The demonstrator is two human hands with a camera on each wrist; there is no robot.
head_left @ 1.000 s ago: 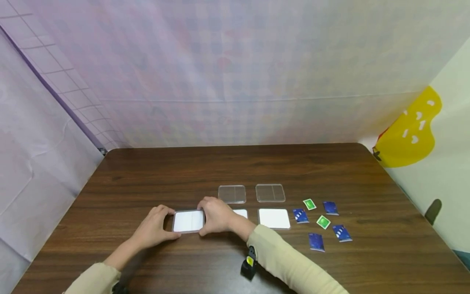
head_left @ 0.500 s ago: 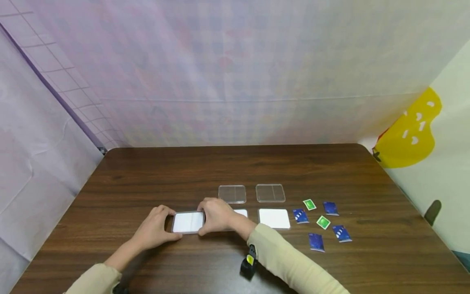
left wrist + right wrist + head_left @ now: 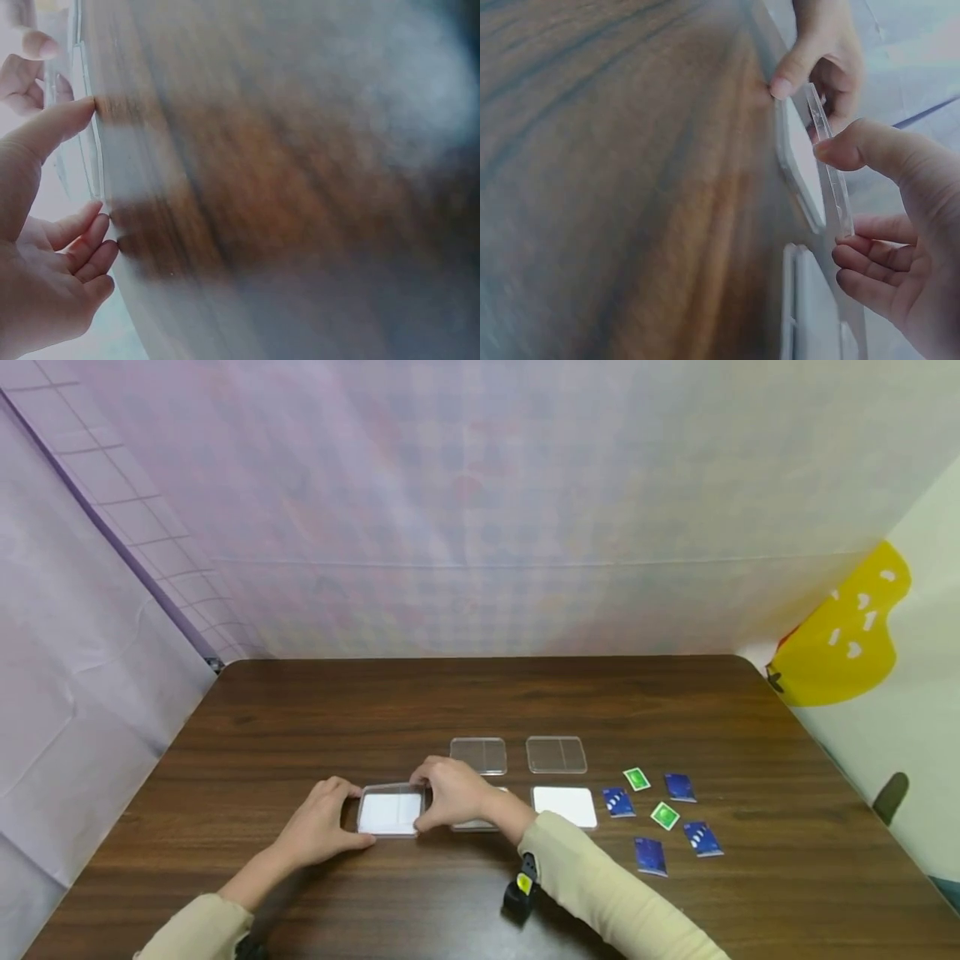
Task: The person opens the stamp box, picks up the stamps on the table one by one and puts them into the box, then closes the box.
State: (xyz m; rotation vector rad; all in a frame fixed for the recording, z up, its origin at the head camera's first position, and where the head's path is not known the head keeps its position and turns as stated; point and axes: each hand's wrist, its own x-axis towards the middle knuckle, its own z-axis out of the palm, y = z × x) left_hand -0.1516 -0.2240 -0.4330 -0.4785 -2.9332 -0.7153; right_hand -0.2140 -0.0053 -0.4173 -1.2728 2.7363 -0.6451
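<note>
At the left of the row in the head view, a clear plastic case [image 3: 390,817] with a white filling lies on the table. My left hand [image 3: 321,827] holds its left end between thumb and fingers. My right hand [image 3: 453,793] pinches the clear lid [image 3: 832,165], which the right wrist view shows apart from the case base [image 3: 801,157] and raised above it. In the left wrist view, the left thumb [image 3: 67,124] and fingertips touch the case's edge. A second white-filled case [image 3: 814,307] lies just right of the first, partly hidden by my right hand in the head view.
Two clear lids [image 3: 478,756] [image 3: 556,755] lie behind the cases. Right of them is a third white-filled case [image 3: 565,807]. Farther right lie several small blue packets [image 3: 650,856] and two green square packets [image 3: 664,816]. A curtain [image 3: 465,527] hangs behind the wooden table [image 3: 337,710].
The lid has come up off the left case in my right hand, which has risen slightly. My left hand has stayed on the case. The head view has shifted a little.
</note>
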